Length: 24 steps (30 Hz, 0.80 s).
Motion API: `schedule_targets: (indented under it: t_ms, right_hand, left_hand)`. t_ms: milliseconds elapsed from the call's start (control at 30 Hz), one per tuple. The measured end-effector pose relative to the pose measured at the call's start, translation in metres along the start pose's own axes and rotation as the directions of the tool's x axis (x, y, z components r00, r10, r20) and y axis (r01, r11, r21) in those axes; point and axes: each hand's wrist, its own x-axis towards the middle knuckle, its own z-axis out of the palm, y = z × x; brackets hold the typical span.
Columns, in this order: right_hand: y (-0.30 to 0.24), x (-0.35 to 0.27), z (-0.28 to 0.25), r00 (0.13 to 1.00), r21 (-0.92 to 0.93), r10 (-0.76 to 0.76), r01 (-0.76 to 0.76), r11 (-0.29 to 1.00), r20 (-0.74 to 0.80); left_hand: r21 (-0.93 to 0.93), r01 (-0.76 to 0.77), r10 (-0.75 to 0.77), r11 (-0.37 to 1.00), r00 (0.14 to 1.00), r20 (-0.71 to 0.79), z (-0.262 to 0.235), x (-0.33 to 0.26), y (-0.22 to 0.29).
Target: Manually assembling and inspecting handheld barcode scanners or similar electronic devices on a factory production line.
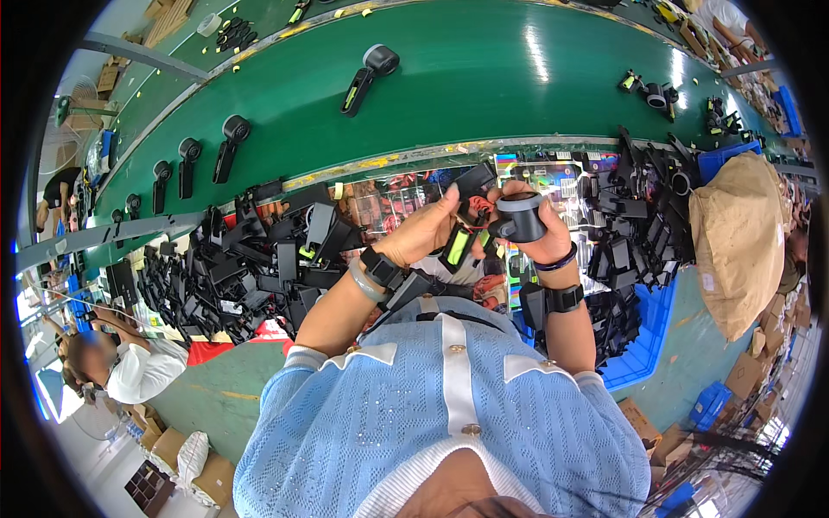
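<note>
My right hand [550,235] is closed around the round, grey-rimmed head of a black handheld device [520,219]. From that head a short handle with a yellow-green cell [459,247] inside seems to run toward my left hand. My left hand [425,231] is closed, its thumb against a black oblong plastic piece [474,180]; its other fingers are partly hidden, so how it grips the handle is unclear. Both hands are in front of my chest, close together over the near edge of the bench.
Beyond the bench runs a green conveyor belt [449,95] carrying several similar devices [231,148]. Black plastic parts [207,281] are heaped at left, with another heap [635,224] at right above a blue crate [648,345]. A brown paper sack [738,242] stands at far right. A person [129,358] sits at left.
</note>
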Motion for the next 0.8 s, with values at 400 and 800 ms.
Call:
schedule_targets:
  t_ms: [400,800]
  right_hand:
    - [-0.011,0.0,0.028,0.96,-0.299,-0.21,0.148,0.943,-0.184]
    - [-0.004,0.0,0.018,0.923,-0.589,-0.31,0.123,0.798,-0.228]
  left_hand:
    - [0.296,-0.106,0.122,0.949,0.992,-0.037,0.007,-0.004,0.001]
    - [0.393,-0.136,0.262,0.909,0.921,-0.288,0.006,0.002,-0.022]
